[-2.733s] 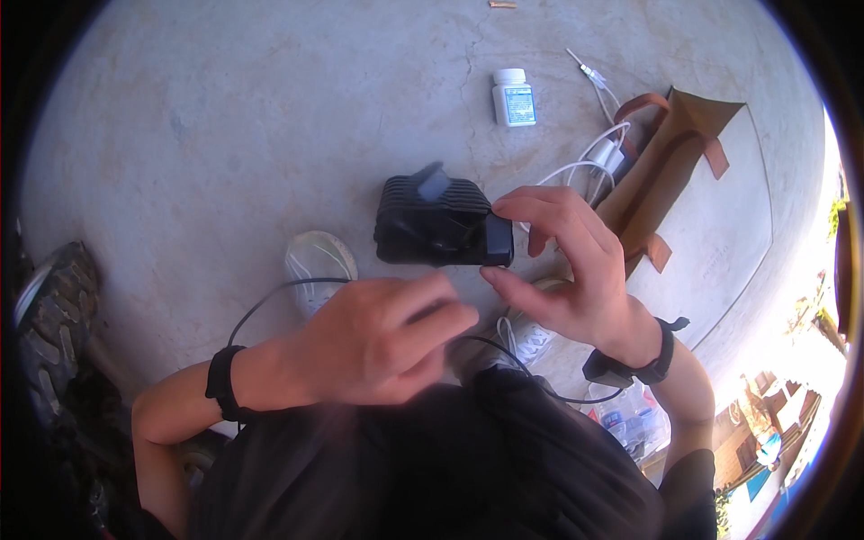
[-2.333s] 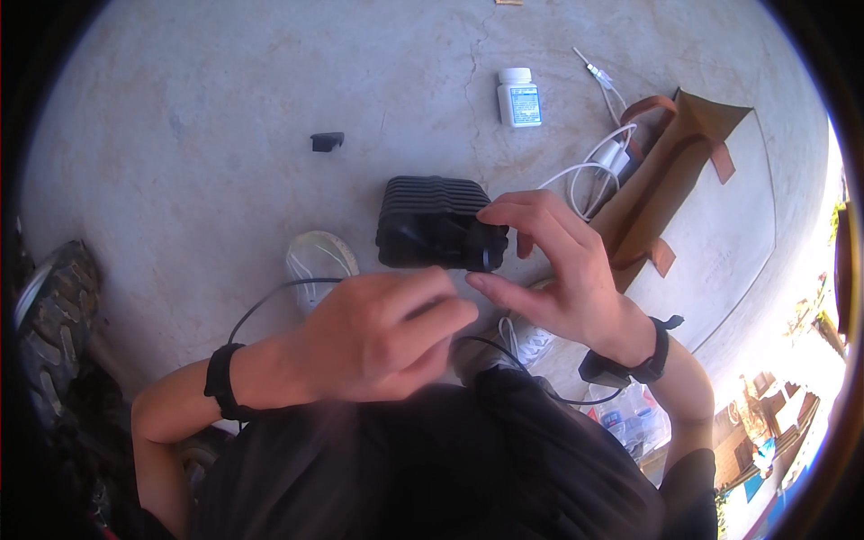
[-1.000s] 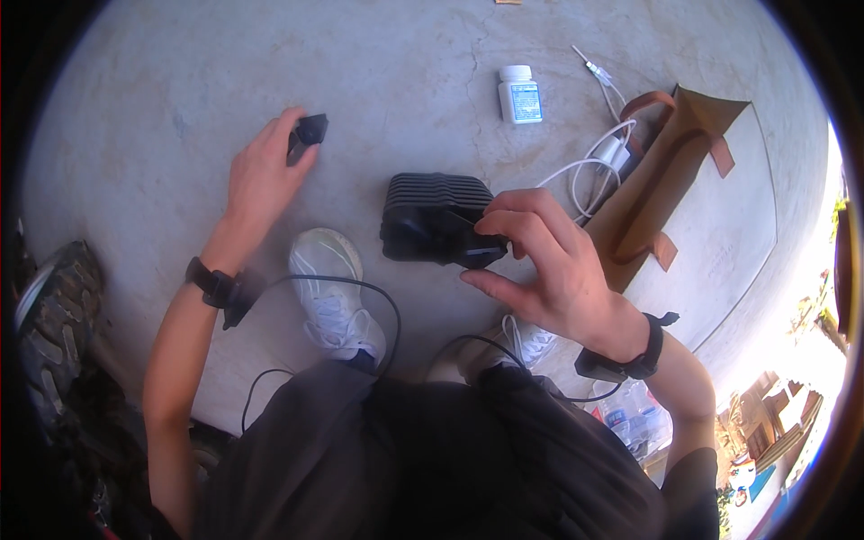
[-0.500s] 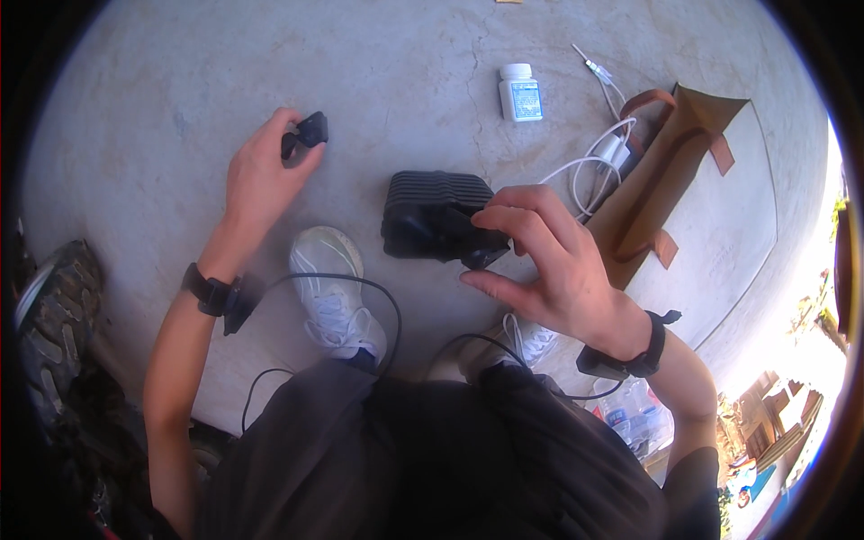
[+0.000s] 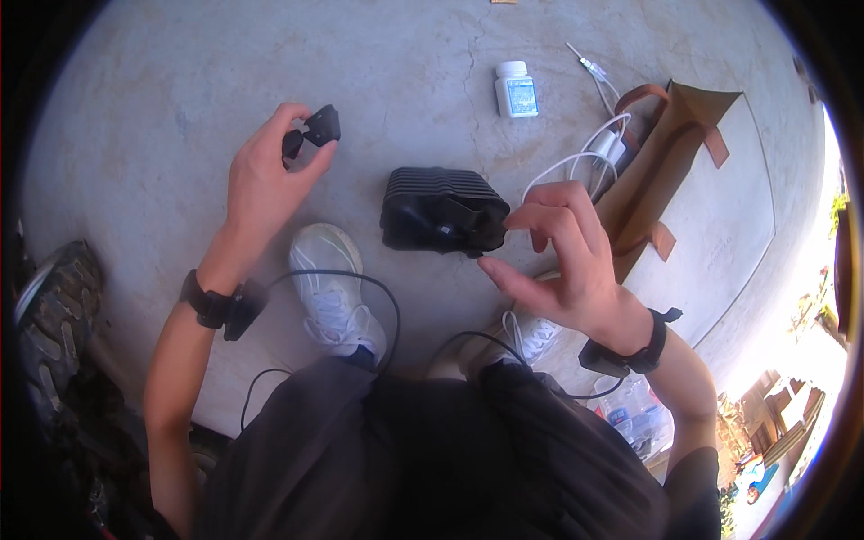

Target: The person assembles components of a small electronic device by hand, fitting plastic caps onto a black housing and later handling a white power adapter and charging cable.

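Note:
My left hand (image 5: 268, 180) pinches a small black plastic piece (image 5: 322, 125) between thumb and fingers, above the floor to the left; part of the piece is hidden by the fingers. In the middle stands a black box-like case (image 5: 443, 211) with a ribbed upper side and a black flap over its front. Close to the case's right edge is my right hand (image 5: 576, 265), thumb and fingers apart with nothing between them. Its fingertips are so near the flap that I cannot tell whether they touch.
A white bottle (image 5: 517, 93) with a blue label stands beyond the case. To the right lie a white cable with an adapter (image 5: 608, 148) and a white bag (image 5: 697, 211) with brown handles. Black wires run from my wrist straps past my white shoes (image 5: 328, 279). Tyres (image 5: 58, 315) border the left.
My right hand has drawn back to the right from the case, and the flap now lies closer against it. My left hand has turned slightly with the black piece.

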Demonstrator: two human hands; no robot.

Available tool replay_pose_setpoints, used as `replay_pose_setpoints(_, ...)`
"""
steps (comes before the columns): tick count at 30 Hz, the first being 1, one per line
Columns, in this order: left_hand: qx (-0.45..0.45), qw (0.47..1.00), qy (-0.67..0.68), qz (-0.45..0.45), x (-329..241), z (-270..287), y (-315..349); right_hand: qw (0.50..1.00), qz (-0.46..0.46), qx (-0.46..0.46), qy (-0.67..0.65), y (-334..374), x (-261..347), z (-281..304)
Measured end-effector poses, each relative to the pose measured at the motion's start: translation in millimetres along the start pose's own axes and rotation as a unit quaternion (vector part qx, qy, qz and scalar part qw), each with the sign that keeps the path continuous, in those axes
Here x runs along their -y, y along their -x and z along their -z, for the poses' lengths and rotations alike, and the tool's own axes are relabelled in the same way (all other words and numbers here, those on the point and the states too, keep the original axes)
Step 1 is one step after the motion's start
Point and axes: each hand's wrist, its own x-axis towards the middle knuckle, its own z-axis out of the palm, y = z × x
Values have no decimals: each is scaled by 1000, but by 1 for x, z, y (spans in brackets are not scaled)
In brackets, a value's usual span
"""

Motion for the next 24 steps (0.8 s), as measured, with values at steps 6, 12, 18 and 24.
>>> replay_pose_setpoints(6, 13, 998, 58, 1, -16, 12, 8, 998, 58, 34, 2, 17, -8, 7)
replay_pose_setpoints(12, 13, 989, 139, -56, -46, 27, 22, 945, -9, 314, 90, 49, -8, -30)
replay_pose_setpoints(18, 47, 967, 75, -239, -70, 25, 38, 909, -41, 365, 196, 61, -23, -61)
replay_pose_setpoints(24, 53, 959, 48, -273, -83, 13, 49, 915, 25, 317, 248, 60, -46, -70)
